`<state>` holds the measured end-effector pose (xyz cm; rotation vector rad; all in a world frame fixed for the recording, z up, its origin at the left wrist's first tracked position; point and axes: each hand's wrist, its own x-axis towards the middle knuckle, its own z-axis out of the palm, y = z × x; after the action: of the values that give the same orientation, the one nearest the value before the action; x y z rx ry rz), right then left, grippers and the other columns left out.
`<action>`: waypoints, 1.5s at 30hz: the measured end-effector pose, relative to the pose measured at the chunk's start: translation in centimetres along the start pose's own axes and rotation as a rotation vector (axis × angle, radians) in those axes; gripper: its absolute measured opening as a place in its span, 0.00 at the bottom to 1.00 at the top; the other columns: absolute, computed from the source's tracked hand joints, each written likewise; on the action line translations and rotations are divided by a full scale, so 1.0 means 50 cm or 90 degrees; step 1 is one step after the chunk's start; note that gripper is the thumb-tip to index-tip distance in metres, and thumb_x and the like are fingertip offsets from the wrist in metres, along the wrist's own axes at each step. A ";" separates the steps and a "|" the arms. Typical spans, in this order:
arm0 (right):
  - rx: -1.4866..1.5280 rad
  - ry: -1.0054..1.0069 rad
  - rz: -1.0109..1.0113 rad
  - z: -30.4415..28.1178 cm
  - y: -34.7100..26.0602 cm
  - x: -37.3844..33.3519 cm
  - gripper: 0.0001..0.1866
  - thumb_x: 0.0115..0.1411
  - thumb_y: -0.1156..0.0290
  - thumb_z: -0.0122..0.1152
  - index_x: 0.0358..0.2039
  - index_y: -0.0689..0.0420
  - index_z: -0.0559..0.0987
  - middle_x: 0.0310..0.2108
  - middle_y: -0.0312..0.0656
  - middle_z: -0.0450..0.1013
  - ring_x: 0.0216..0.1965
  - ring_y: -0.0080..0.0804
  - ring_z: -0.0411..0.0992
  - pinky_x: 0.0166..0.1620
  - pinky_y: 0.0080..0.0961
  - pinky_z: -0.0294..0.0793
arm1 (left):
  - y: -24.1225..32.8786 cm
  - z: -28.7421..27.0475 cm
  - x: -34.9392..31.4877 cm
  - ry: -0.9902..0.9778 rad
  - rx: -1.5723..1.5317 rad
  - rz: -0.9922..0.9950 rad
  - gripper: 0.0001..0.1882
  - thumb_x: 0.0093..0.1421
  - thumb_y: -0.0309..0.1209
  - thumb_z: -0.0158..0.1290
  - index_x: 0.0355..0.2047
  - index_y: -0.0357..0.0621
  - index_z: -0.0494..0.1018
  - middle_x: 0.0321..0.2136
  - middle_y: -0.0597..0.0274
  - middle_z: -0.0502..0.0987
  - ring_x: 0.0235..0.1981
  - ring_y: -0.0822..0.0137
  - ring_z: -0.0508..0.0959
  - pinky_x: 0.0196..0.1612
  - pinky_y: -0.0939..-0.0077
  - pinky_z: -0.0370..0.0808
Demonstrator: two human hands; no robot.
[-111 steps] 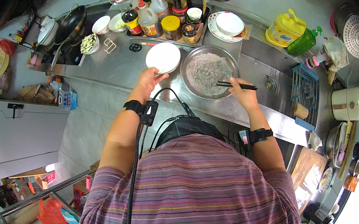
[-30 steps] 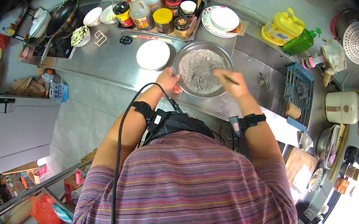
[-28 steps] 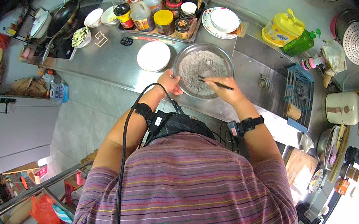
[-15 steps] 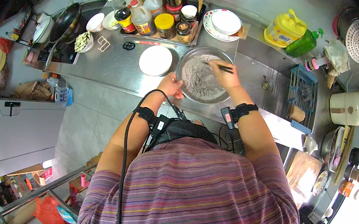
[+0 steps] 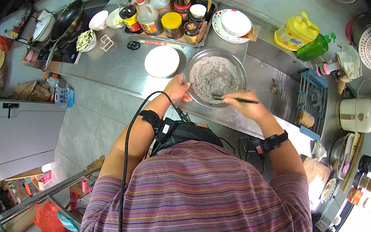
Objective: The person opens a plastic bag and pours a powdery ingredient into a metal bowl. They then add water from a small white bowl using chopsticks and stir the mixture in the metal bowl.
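A round metal mixing bowl stands on the steel counter, holding a lumpy greyish flour mixture. At its near left rim, my left hand is closed on the edge, thumb uppermost. My right hand, at the near right side of the bowl, grips dark chopsticks. Their tips reach into the mixture near the front wall. Left of the bowl lies a white plate, close to my left hand but apart from it.
Behind stands a tray of bottles and jars. A white bowl rests on plates beyond the mixing bowl. The sink with a blue rack lies to the right. Farther left are small bowls and a wok.
My right hand has swung from the far right part of the bowl to its near right edge, carrying the chopsticks' tips toward the front. My left hand stays at the rim.
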<state>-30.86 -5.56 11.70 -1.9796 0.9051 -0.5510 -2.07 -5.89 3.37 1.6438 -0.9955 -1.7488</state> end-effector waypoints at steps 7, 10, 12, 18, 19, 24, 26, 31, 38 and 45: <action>-0.108 0.103 -0.207 0.048 0.061 0.110 0.10 0.57 0.69 0.60 0.37 0.59 0.81 0.37 0.50 0.78 0.40 0.45 0.77 0.43 0.32 0.76 | -0.003 0.002 0.009 0.001 0.023 0.003 0.09 0.66 0.28 0.44 0.37 0.38 0.56 0.25 0.43 0.76 0.21 0.54 0.81 0.20 0.67 0.81; -0.098 0.159 0.028 0.011 0.070 0.096 0.10 0.58 0.67 0.60 0.37 0.58 0.81 0.36 0.50 0.78 0.38 0.44 0.78 0.41 0.31 0.76 | -0.007 -0.002 0.010 -0.015 -0.001 0.012 0.09 0.66 0.29 0.45 0.38 0.38 0.57 0.24 0.45 0.76 0.21 0.55 0.81 0.20 0.68 0.80; -0.116 0.163 -0.007 -0.006 0.059 0.073 0.10 0.58 0.67 0.60 0.36 0.57 0.82 0.33 0.48 0.78 0.34 0.42 0.78 0.37 0.29 0.77 | -0.009 -0.002 0.008 -0.009 -0.010 0.010 0.09 0.66 0.29 0.45 0.39 0.38 0.58 0.23 0.46 0.76 0.20 0.55 0.81 0.19 0.69 0.80; -0.169 0.218 0.105 -0.073 0.033 0.051 0.10 0.58 0.66 0.60 0.35 0.57 0.82 0.30 0.49 0.78 0.30 0.38 0.78 0.34 0.29 0.76 | -0.008 -0.007 0.003 -0.023 -0.033 -0.004 0.09 0.66 0.30 0.46 0.37 0.40 0.58 0.23 0.47 0.76 0.20 0.56 0.81 0.18 0.71 0.79; -0.188 0.223 0.161 -0.072 0.039 0.064 0.10 0.59 0.66 0.60 0.36 0.57 0.82 0.30 0.49 0.78 0.30 0.38 0.78 0.35 0.28 0.76 | -0.006 -0.007 0.004 -0.024 -0.027 -0.007 0.09 0.66 0.30 0.46 0.37 0.40 0.58 0.23 0.47 0.76 0.20 0.57 0.81 0.18 0.71 0.79; -0.036 0.211 0.058 0.013 0.063 0.122 0.12 0.60 0.64 0.60 0.40 0.57 0.81 0.36 0.47 0.79 0.36 0.32 0.77 0.41 0.26 0.74 | -0.002 -0.003 0.009 -0.032 -0.010 -0.004 0.09 0.66 0.31 0.46 0.37 0.41 0.58 0.23 0.48 0.76 0.20 0.58 0.81 0.18 0.71 0.78; -0.001 0.080 -0.001 0.034 0.056 0.117 0.12 0.60 0.64 0.60 0.40 0.58 0.81 0.36 0.46 0.79 0.36 0.31 0.77 0.41 0.26 0.74 | -0.003 -0.002 0.008 -0.020 -0.012 0.002 0.09 0.66 0.31 0.46 0.37 0.41 0.58 0.23 0.49 0.77 0.20 0.58 0.81 0.19 0.72 0.78; -0.008 -0.004 0.123 -0.008 0.025 0.066 0.11 0.59 0.64 0.61 0.37 0.58 0.82 0.34 0.45 0.79 0.35 0.32 0.77 0.40 0.26 0.75 | -0.010 -0.002 0.009 -0.018 -0.037 0.016 0.09 0.66 0.31 0.47 0.37 0.42 0.59 0.23 0.49 0.77 0.20 0.58 0.81 0.19 0.72 0.78; -0.019 0.100 0.023 0.012 0.037 0.078 0.11 0.59 0.64 0.62 0.37 0.57 0.82 0.36 0.45 0.79 0.36 0.33 0.78 0.41 0.26 0.76 | -0.009 -0.004 0.010 -0.022 -0.035 0.001 0.10 0.66 0.32 0.48 0.36 0.41 0.58 0.22 0.47 0.77 0.21 0.57 0.81 0.19 0.70 0.79; -0.053 0.094 0.033 -0.032 0.065 0.079 0.10 0.58 0.66 0.62 0.38 0.57 0.82 0.35 0.44 0.79 0.34 0.30 0.78 0.40 0.24 0.75 | -0.013 -0.003 0.011 -0.024 -0.032 0.017 0.12 0.66 0.32 0.48 0.35 0.42 0.56 0.22 0.44 0.76 0.20 0.55 0.81 0.19 0.68 0.79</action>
<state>-30.64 -10.64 9.90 -2.0030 1.0835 -0.6459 -1.89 -6.00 2.52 1.5657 -0.9784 -1.7795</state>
